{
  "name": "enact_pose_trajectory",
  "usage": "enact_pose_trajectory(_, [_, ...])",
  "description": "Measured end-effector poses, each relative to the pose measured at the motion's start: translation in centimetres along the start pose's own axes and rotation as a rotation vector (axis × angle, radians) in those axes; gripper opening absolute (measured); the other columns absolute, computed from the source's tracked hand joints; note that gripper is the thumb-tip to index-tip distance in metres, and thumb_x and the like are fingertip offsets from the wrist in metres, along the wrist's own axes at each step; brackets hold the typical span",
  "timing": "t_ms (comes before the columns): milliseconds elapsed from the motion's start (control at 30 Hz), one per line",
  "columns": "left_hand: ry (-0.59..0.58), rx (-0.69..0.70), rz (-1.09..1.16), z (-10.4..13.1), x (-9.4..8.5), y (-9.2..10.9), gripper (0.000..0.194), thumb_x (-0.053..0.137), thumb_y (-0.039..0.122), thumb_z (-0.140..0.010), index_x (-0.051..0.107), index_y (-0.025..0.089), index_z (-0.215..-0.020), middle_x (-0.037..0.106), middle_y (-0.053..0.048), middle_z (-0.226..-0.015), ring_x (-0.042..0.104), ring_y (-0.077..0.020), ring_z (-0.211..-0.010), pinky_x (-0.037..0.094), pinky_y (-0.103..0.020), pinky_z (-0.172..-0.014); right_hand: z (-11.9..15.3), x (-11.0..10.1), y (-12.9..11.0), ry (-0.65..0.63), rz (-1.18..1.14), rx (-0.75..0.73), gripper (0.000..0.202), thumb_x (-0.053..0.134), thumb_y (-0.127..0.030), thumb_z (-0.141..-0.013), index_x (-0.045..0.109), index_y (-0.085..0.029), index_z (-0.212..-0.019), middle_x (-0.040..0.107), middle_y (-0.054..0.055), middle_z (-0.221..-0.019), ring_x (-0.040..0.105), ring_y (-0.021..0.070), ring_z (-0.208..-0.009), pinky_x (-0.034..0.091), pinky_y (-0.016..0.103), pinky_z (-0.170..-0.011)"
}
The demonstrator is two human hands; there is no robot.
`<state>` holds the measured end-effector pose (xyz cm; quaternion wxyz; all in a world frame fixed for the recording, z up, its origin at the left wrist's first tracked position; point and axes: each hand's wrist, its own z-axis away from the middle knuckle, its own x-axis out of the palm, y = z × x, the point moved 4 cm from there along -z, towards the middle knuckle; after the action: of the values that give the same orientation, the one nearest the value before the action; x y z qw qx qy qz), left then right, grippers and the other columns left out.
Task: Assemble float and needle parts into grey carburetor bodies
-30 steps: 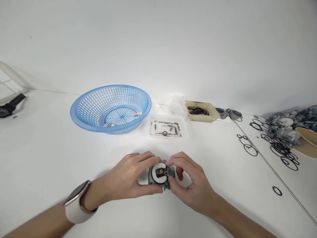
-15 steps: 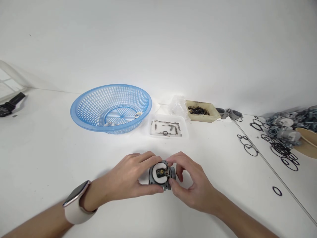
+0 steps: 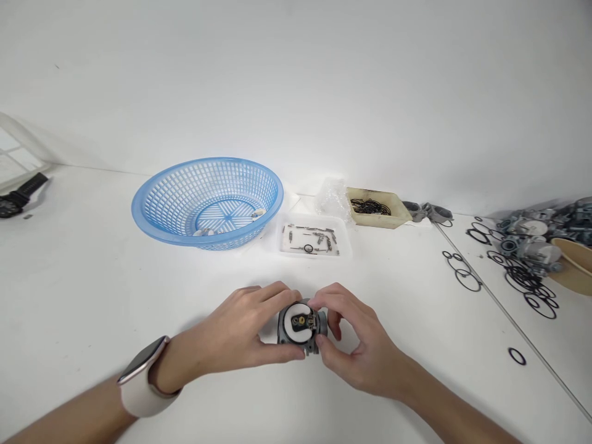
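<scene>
A grey metal carburetor [image 3: 284, 336] is held low over the white table, its underside facing up. Inside it lies a white C-shaped float [image 3: 299, 336] around a dark middle with a brass jet [image 3: 302, 320]. My left hand [image 3: 247, 327] grips the body from the left, fingers along the far edge and thumb along the near edge. My right hand [image 3: 356, 339] curls at the right side, with index fingertip and thumb on the carburetor beside the float's hinge end. Whether a tiny part is pinched there is too small to tell.
A blue basket [image 3: 208, 237] stands behind on the left. A clear tray [image 3: 345, 243] holds small metal pins and jets. Behind it is a yellowish box [image 3: 383, 219] of black O-rings. Loose O-rings [image 3: 517, 356] and more carburetors [image 3: 531, 246] lie on the right.
The right index fingertip has shifted very slightly at the float's hinge end. Otherwise the hands and the carburetor look the same.
</scene>
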<state>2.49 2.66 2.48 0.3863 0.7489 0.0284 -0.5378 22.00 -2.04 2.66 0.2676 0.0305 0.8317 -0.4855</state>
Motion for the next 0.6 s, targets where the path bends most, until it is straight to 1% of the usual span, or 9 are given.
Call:
enact_pose_trajectory(200, [0.007, -0.002, 0.02, -0.01, -0.16, 0.16, 0.048, 0.075, 0.054, -0.092, 0.058, 0.027, -0.127, 0.068, -0.001, -0.106, 0.07, -0.0201, -0.085, 0.05, -0.03, -0.068, -0.09, -0.09, -0.32, 0.001, -0.008, -0.016, 0.06, 0.059, 0.0, -0.082, 0.054, -0.03, -0.133, 0.06, 0.003, -0.103, 0.052, 0.0141, -0.071, 0.052, 0.029, -0.062])
enact_pose_trajectory(367, [-0.013, -0.029, 0.039, -0.05, -0.15, 0.13, 0.048, 0.074, 0.056, -0.092, 0.059, 0.026, -0.126, 0.068, -0.002, -0.105, 0.068, -0.0205, -0.084, 0.049, -0.03, -0.067, 0.06, 0.11, -0.15, -0.003, 0.007, -0.006, 0.061, 0.059, 0.0, -0.08, 0.054, -0.031, -0.133, 0.061, 0.002, -0.105, 0.052, 0.0134, -0.069, 0.052, 0.029, -0.063])
enact_pose_trajectory(500, [-0.026, -0.016, 0.078, -0.03, -0.18, 0.15, 0.05, 0.074, 0.056, -0.093, 0.059, 0.027, -0.131, 0.068, -0.003, -0.11, 0.068, -0.0211, -0.089, 0.052, -0.031, -0.072, 0.04, -0.05, 0.19, 0.043, 0.044, 0.006, 0.058, 0.06, -0.002, -0.083, 0.056, -0.031, -0.132, 0.061, 0.002, -0.104, 0.051, 0.013, -0.067, 0.051, 0.029, -0.061])
enact_pose_trajectory(600, [-0.02, 0.001, 0.088, 0.02, -0.23, 0.18, 0.053, 0.073, 0.057, -0.093, 0.059, 0.027, -0.134, 0.069, -0.004, -0.114, 0.069, -0.0217, -0.091, 0.055, -0.032, -0.077, 0.04, -0.13, 0.41, 0.06, 0.059, 0.027, 0.058, 0.061, -0.002, -0.082, 0.056, -0.031, -0.132, 0.06, 0.001, -0.102, 0.053, 0.0126, -0.066, 0.051, 0.029, -0.06])
